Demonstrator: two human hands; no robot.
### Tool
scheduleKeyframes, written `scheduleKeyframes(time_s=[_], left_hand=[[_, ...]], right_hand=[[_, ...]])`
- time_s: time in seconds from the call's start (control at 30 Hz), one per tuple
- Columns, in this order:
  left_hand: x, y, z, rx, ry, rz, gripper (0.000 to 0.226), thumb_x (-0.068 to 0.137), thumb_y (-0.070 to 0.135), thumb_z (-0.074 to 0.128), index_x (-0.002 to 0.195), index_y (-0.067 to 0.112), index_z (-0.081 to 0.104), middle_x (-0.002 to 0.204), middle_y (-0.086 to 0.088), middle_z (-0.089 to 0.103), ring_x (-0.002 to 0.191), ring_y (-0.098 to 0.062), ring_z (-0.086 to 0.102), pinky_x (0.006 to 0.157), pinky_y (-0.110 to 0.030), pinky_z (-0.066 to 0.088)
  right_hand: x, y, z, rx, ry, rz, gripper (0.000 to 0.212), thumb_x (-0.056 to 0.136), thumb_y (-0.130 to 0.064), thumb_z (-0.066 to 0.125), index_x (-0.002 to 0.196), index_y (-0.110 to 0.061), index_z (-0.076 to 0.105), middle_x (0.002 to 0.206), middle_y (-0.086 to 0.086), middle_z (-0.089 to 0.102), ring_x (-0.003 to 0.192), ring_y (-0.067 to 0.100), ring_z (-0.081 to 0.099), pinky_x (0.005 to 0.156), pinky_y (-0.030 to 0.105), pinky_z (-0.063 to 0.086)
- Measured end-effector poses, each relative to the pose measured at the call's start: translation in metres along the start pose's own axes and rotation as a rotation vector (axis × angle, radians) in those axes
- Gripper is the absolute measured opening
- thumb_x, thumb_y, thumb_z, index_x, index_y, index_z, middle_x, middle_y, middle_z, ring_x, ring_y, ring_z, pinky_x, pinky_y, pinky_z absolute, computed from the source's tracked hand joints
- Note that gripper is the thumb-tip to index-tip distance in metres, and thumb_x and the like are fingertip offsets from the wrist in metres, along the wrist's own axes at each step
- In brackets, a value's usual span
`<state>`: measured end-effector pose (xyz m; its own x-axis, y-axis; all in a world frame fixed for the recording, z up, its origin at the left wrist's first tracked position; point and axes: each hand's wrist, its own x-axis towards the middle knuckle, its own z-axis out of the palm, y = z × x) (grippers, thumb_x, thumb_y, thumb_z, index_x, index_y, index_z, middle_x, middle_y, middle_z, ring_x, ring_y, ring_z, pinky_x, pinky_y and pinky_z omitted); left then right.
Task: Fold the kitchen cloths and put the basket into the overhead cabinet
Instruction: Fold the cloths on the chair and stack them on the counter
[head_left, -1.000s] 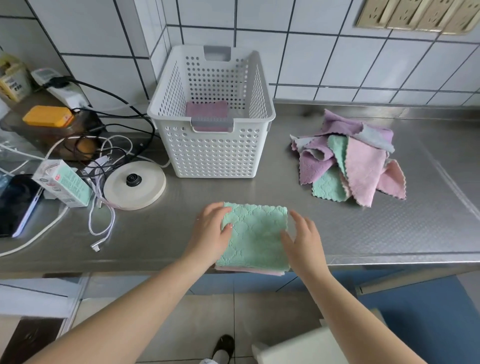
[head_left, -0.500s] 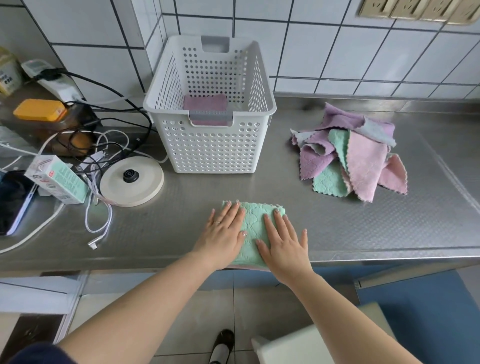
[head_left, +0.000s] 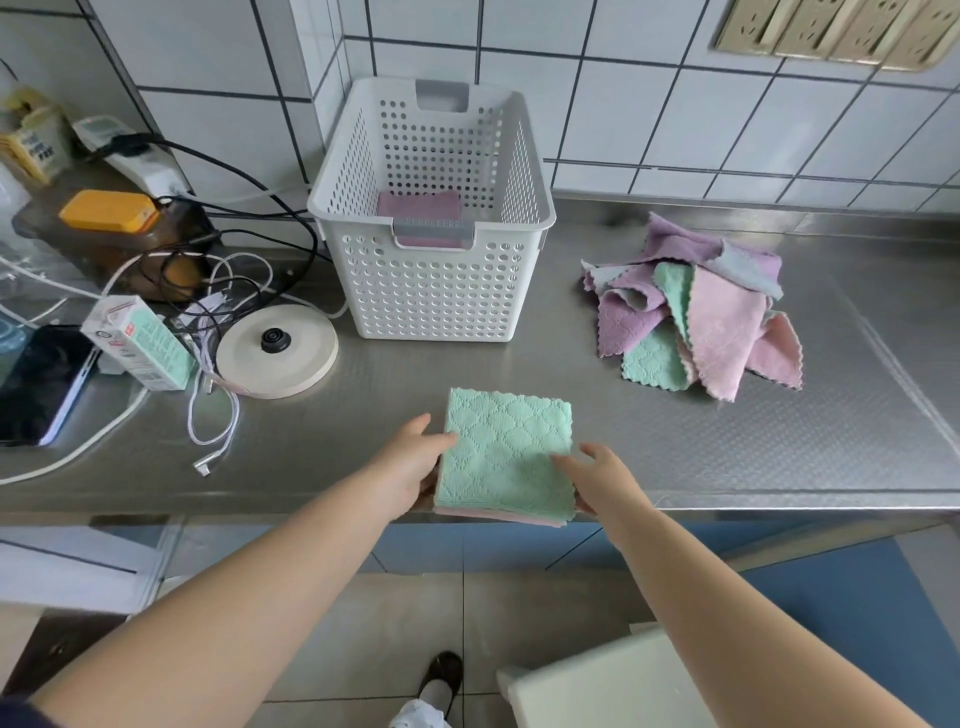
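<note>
A folded green cloth (head_left: 506, 454) with a pink underside lies at the front edge of the steel counter (head_left: 727, 447). My left hand (head_left: 410, 462) grips its left edge, thumb on top and fingers underneath. My right hand (head_left: 597, 475) holds its right edge the same way. Behind it stands the white perforated basket (head_left: 431, 291), with a folded purple cloth (head_left: 418, 205) on its bottom. To the right a loose heap of purple, pink and green cloths (head_left: 696, 306) lies unfolded.
Left of the basket are a round kettle base (head_left: 275, 351), tangled cables (head_left: 208, 291), a small green carton (head_left: 140, 343), a phone (head_left: 39, 384) and an orange box (head_left: 109, 210). Tiled wall behind. Wall sockets (head_left: 836, 28) sit top right.
Both hands were pressing flat on top of the green cloth; they have moved out to its left and right edges and now hold it there.
</note>
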<state>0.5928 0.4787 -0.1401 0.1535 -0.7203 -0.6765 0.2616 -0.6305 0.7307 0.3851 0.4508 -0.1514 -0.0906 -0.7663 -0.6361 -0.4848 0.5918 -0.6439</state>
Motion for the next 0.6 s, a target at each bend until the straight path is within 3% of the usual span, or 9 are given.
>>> scheduleKeyframes(time_s=[0.1, 0.17, 0.2, 0.33, 0.4, 0.47, 0.53, 0.6], left_hand=[[0.002, 0.004, 0.0, -0.008, -0.005, -0.044, 0.04, 0.092, 0.006, 0.056, 0.13, 0.004, 0.048, 0.12, -0.014, 0.062, 0.101, -0.025, 0.063, 0.081, -0.035, 0.051], [0.0, 0.011, -0.002, 0.015, -0.032, -0.068, 0.014, 0.091, 0.006, 0.057, 0.104, 0.003, 0.06, 0.099, -0.013, 0.067, 0.081, -0.023, 0.064, 0.064, -0.031, 0.052], [-0.001, 0.016, -0.004, 0.021, -0.052, -0.077, 0.006, 0.09, 0.007, 0.059, 0.096, 0.005, 0.061, 0.093, -0.013, 0.067, 0.078, -0.024, 0.064, 0.063, -0.031, 0.052], [-0.003, 0.035, -0.019, 0.018, -0.125, -0.061, 0.008, 0.087, 0.009, 0.064, 0.095, 0.006, 0.061, 0.091, -0.013, 0.068, 0.079, -0.026, 0.065, 0.068, -0.036, 0.055], [-0.01, 0.047, -0.027, 0.01, -0.168, -0.047, 0.018, 0.086, 0.009, 0.066, 0.103, 0.006, 0.063, 0.101, -0.015, 0.069, 0.091, -0.03, 0.067, 0.083, -0.044, 0.054], [-0.017, 0.064, -0.038, 0.015, -0.198, -0.035, 0.03, 0.084, 0.011, 0.069, 0.112, 0.005, 0.062, 0.109, -0.017, 0.068, 0.103, -0.033, 0.064, 0.093, -0.048, 0.05], [-0.028, 0.079, -0.049, 0.003, -0.211, -0.01, 0.036, 0.081, 0.013, 0.071, 0.115, 0.003, 0.061, 0.113, -0.02, 0.067, 0.106, -0.034, 0.061, 0.098, -0.051, 0.044], [-0.039, 0.095, -0.057, 0.0, -0.212, 0.025, 0.039, 0.079, 0.015, 0.072, 0.115, 0.003, 0.062, 0.113, -0.02, 0.067, 0.106, -0.033, 0.06, 0.099, -0.051, 0.043]], right_hand=[[-0.004, -0.003, 0.0, 0.238, -0.089, 0.08, 0.04, 0.084, -0.029, 0.069, 0.114, -0.003, 0.062, 0.098, 0.013, 0.068, 0.081, 0.026, 0.063, 0.078, 0.038, 0.054], [-0.008, -0.01, 0.0, 0.374, -0.138, 0.146, 0.029, 0.081, -0.023, 0.073, 0.1, -0.002, 0.066, 0.104, 0.017, 0.069, 0.085, 0.029, 0.064, 0.087, 0.047, 0.052], [-0.011, -0.014, -0.001, 0.428, -0.163, 0.173, 0.029, 0.08, -0.022, 0.074, 0.099, -0.002, 0.065, 0.104, 0.017, 0.07, 0.086, 0.029, 0.065, 0.089, 0.049, 0.05], [-0.023, -0.025, -0.002, 0.563, -0.246, 0.194, 0.036, 0.08, -0.02, 0.072, 0.11, -0.002, 0.063, 0.103, 0.013, 0.072, 0.093, 0.03, 0.069, 0.089, 0.049, 0.052], [-0.032, -0.034, -0.003, 0.597, -0.273, 0.182, 0.038, 0.079, -0.02, 0.072, 0.112, -0.003, 0.063, 0.105, 0.012, 0.072, 0.097, 0.03, 0.068, 0.082, 0.044, 0.056], [-0.041, -0.051, -0.005, 0.617, -0.333, 0.159, 0.044, 0.076, -0.021, 0.073, 0.115, -0.004, 0.063, 0.109, 0.012, 0.071, 0.102, 0.031, 0.067, 0.085, 0.043, 0.055], [-0.053, -0.07, -0.009, 0.614, -0.413, 0.125, 0.041, 0.081, -0.022, 0.068, 0.117, -0.005, 0.062, 0.111, 0.013, 0.07, 0.104, 0.03, 0.066, 0.09, 0.042, 0.053], [-0.065, -0.091, -0.013, 0.588, -0.463, 0.061, 0.036, 0.086, -0.023, 0.062, 0.117, -0.005, 0.061, 0.111, 0.013, 0.07, 0.099, 0.027, 0.069, 0.085, 0.04, 0.056]])
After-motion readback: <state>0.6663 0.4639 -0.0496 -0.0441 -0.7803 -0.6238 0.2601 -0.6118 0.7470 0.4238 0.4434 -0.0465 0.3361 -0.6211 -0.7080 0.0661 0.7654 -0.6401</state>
